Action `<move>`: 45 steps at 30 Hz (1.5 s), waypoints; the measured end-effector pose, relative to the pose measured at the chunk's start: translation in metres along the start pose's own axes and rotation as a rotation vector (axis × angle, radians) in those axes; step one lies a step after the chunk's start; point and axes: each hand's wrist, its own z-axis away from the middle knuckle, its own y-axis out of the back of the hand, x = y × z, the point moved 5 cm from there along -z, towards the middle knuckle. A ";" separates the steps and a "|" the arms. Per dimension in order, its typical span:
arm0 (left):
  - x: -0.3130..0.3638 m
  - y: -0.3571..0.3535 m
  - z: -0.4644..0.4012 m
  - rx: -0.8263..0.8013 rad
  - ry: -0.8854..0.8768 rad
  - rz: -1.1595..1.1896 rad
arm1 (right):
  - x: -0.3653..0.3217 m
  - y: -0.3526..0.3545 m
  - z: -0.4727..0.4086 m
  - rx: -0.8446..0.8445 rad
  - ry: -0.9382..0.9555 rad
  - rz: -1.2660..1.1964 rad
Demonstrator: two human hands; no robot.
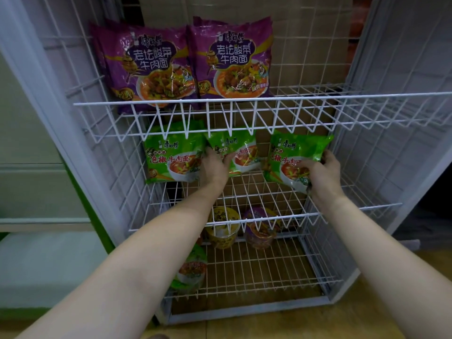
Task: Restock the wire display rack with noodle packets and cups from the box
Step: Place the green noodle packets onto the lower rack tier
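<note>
The white wire rack [318,99] has three shelves. Two purple noodle packets [146,67] [232,59] stand on the top shelf. On the middle shelf a green packet [171,157] stands at the left. My left hand [215,167] grips a second green packet [241,152] at the shelf's middle. My right hand [322,172] holds a third green packet [293,155] at the right, tilted above the shelf wires. On the bottom shelf sit a yellow cup [222,228], a purple cup [259,231] and a green cup [190,270].
Brown cardboard [305,33] shows behind the rack's back grid. A pale cabinet or wall [29,187] with a green edge stands to the left. The floor [367,314] below is wood-coloured. The top shelf's right third and the bottom shelf's right half hold nothing.
</note>
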 end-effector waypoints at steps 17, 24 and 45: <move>0.023 0.022 0.008 0.193 -0.299 -0.436 | 0.001 0.001 -0.004 -0.027 0.015 0.057; 0.002 0.002 0.003 -0.050 -0.075 -0.525 | 0.001 0.000 -0.004 -0.020 0.012 0.067; 0.004 0.008 0.005 -0.080 -0.113 -0.582 | -0.005 -0.004 0.010 -0.034 -0.001 0.084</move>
